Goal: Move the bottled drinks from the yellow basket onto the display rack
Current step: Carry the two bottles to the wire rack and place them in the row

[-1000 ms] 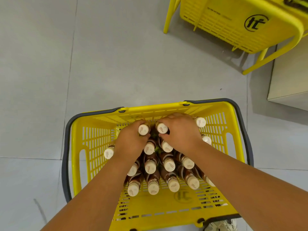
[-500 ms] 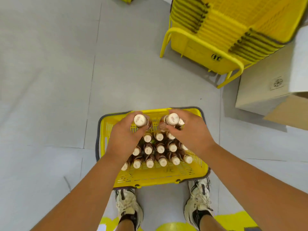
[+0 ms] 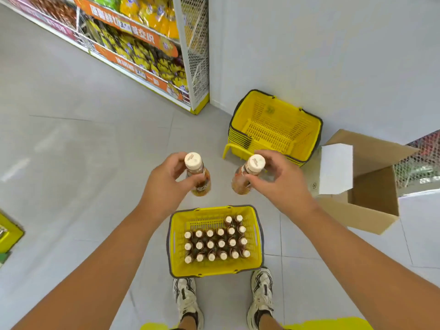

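A yellow basket (image 3: 175,241) with a grey rim stands on the floor just in front of my feet, holding several brown bottled drinks (image 3: 215,245) with cream caps. My left hand (image 3: 164,184) grips one bottle (image 3: 198,177) by its neck, lifted well above the basket. My right hand (image 3: 276,184) holds a second bottle (image 3: 245,177) the same way, beside the first. Both bottles hang upright, a little apart. A display rack (image 3: 142,44) full of yellow snack bags stands at the upper left.
A stack of empty yellow baskets (image 3: 273,129) sits against the white wall ahead. An open cardboard box (image 3: 366,184) lies on the floor to the right. My two shoes (image 3: 188,301) are behind the basket. A yellow object (image 3: 9,234) shows at the left edge.
Both hands have lifted a bottle each out of the basket and risen high above it. My view has pulled up and back, so the rack, wall and box now show.
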`<action>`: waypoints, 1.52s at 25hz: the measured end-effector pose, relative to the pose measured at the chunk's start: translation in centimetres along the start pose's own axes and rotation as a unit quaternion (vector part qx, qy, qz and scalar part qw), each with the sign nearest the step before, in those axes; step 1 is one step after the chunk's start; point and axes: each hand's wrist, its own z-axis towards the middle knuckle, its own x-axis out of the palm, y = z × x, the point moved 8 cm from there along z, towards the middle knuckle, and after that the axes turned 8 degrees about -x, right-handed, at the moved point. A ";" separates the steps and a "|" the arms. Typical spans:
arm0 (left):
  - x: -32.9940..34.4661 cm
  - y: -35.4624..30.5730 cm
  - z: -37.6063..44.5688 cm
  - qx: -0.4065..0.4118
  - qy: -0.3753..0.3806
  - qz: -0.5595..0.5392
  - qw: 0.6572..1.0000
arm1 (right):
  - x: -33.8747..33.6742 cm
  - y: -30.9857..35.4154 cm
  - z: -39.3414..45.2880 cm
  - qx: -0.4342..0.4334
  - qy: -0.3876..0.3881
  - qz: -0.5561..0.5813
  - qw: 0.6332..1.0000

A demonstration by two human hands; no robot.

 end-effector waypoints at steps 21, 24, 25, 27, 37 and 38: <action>-20.9 -36.7 -13.4 0.164 -0.074 -0.071 0.981 | -13.8 41.6 5.6 -0.201 0.016 -0.006 0.979; -22.2 -37.1 -16.0 0.159 -0.122 -0.073 0.977 | -12.5 43.2 5.7 -0.225 0.066 0.000 0.972; -22.6 -36.9 -17.1 0.155 -0.142 -0.079 0.974 | -11.9 43.8 5.7 -0.234 0.087 0.007 0.968; -23.6 -36.2 -19.7 0.143 -0.187 -0.096 0.967 | -10.3 45.1 5.5 -0.254 0.139 0.022 0.957; -35.3 -27.9 -37.6 0.063 -0.402 -0.099 0.908 | 5.7 56.6 -2.0 -0.345 0.327 0.090 0.875; -36.8 -26.8 -39.7 0.058 -0.418 -0.101 0.901 | 7.8 57.9 -3.2 -0.354 0.339 0.092 0.867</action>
